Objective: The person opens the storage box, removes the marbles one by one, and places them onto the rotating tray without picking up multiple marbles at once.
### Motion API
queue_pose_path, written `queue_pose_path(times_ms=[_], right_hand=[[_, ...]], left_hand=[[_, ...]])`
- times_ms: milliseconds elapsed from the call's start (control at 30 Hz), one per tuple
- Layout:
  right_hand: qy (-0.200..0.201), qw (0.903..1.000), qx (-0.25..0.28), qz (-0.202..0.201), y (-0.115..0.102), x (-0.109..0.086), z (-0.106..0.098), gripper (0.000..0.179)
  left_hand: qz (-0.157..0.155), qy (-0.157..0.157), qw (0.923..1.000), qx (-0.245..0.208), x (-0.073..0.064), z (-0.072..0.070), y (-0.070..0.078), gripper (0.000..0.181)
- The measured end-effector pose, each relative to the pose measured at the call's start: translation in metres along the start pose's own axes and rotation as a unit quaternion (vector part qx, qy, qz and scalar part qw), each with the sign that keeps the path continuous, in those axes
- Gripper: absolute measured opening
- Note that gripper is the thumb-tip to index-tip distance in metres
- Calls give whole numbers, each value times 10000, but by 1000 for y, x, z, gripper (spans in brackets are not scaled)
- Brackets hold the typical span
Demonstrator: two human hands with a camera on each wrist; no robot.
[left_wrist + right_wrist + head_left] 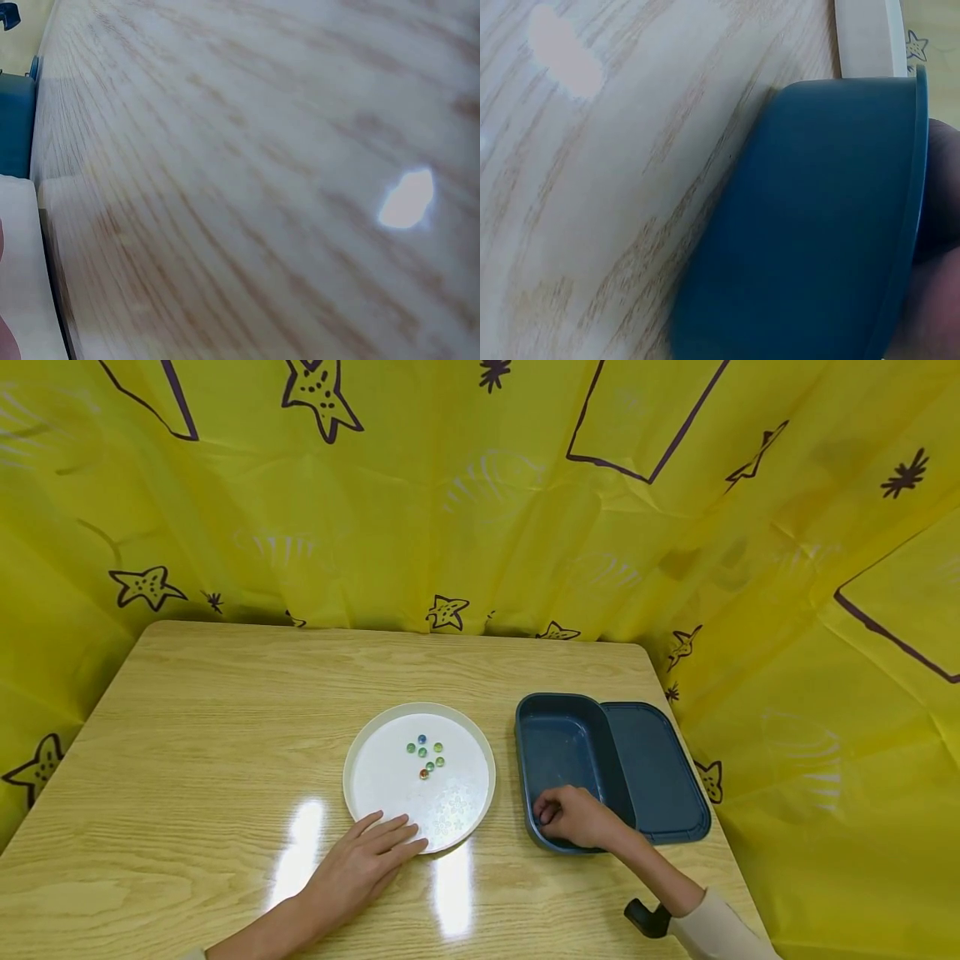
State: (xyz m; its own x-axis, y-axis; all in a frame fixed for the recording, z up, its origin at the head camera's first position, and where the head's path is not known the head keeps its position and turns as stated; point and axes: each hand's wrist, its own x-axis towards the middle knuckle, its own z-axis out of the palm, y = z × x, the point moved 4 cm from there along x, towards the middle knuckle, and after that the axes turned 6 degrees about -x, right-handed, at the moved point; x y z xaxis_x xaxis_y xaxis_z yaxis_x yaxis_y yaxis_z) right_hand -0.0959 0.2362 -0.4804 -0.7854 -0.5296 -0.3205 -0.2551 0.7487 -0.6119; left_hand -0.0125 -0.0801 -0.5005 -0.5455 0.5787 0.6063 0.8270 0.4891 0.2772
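Observation:
Several glass marbles point(422, 752), mostly green with one blue and one reddish, lie in a round white tray point(352, 760). My left hand point(363, 864) rests its outstretched fingers on the tray's near rim. My right hand point(581, 818) reaches into the near-left corner of a dark blue rectangular box point(558, 743), its fingers curled. Whether it pinches something there is hidden by the fingers. In the right wrist view, the outer wall of the box point(802, 217) covers most of that hand; only blurred parts of the fingers point(937, 300) show past the rim.
A blue lid point(652, 768) lies against the box's right side, near the edge of the wood-grain table point(225, 718). A yellow patterned curtain point(390, 527) hangs behind and to the right. Below the right forearm a black curved object point(647, 918) shows.

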Motion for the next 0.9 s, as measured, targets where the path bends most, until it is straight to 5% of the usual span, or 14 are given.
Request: queue_pose_path(times_ms=[900], right_hand=[[143, 9993, -259, -240, 0, 0, 6, 13]], left_hand=[[15, -12, 10000, -2, 0, 0, 0, 48]])
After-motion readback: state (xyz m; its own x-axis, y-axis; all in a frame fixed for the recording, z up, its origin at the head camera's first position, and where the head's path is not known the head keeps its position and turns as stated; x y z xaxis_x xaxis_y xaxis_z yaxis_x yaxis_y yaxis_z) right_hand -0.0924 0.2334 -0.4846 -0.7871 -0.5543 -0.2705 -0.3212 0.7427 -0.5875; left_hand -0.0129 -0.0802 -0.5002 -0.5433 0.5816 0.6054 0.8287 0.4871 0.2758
